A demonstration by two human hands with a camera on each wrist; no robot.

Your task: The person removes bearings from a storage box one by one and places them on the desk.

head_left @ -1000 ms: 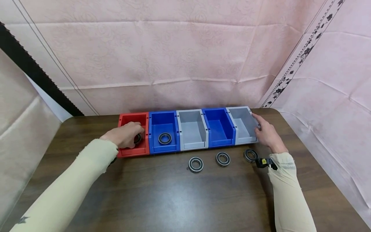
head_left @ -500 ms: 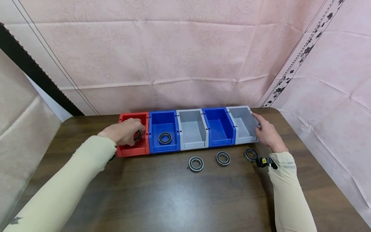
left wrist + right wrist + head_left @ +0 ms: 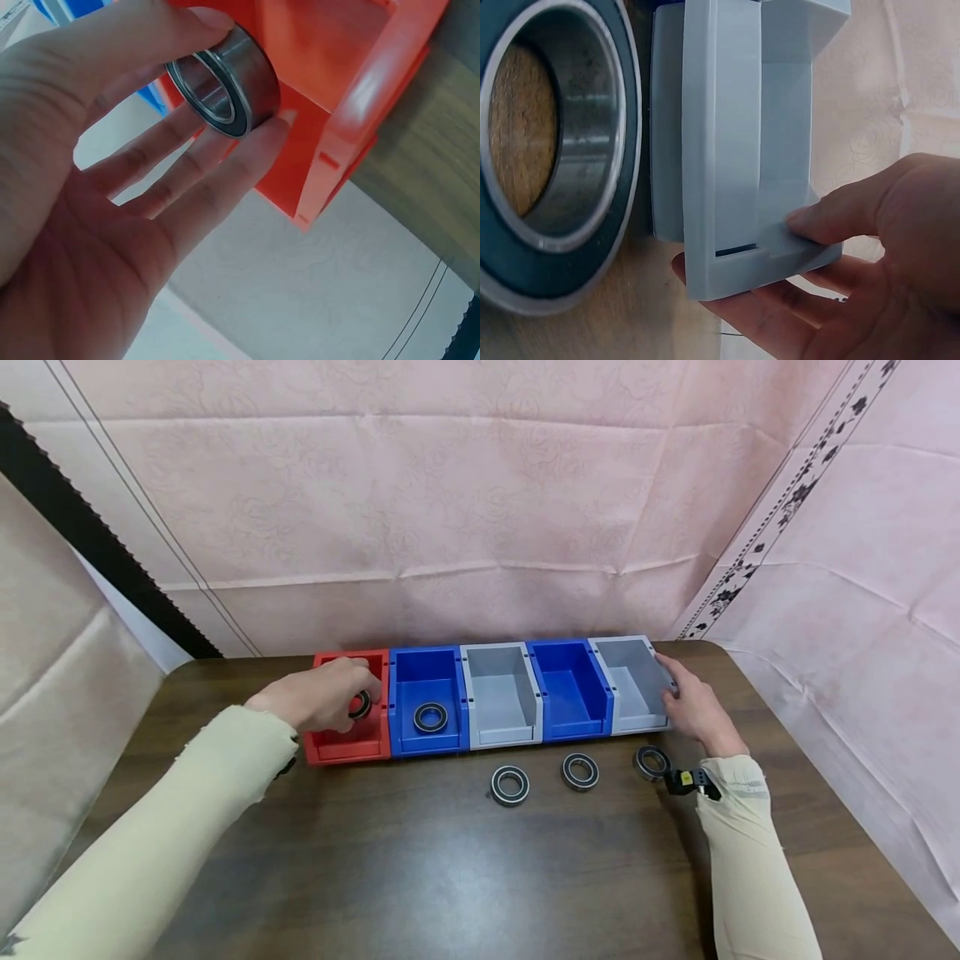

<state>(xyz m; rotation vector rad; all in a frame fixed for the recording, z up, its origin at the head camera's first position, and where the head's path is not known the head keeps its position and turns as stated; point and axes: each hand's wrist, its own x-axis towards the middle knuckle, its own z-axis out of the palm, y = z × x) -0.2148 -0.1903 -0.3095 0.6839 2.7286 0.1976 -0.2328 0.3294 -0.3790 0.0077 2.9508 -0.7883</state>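
My left hand (image 3: pixel 318 695) is over the red bin (image 3: pixel 348 750), pinching a ball bearing (image 3: pixel 259 82) between thumb and fingertips. In the left wrist view the bearing is tilted, its bore facing the palm, with the bin's red walls behind it. My right hand (image 3: pixel 701 714) grips the outer side wall of the light grey bin (image 3: pixel 637 724) at the row's right end. In the right wrist view the thumb lies inside that wall and the fingers are outside, below it. Another bearing (image 3: pixel 651 777) lies on the table beside the right wrist.
Between the red and end grey bins stand a blue bin (image 3: pixel 429 747) with a bearing (image 3: pixel 418 718) inside, a grey bin (image 3: pixel 506 737) and a second blue bin (image 3: pixel 576 729). Two more bearings lie on the wooden table (image 3: pixel 420 860) in front. Pink cloth (image 3: pixel 480 493) hangs behind.
My left hand has risen slightly and drawn back left with the bearing, which shows more clearly now. My right hand stays on the grey bin. The head view has shifted a little.
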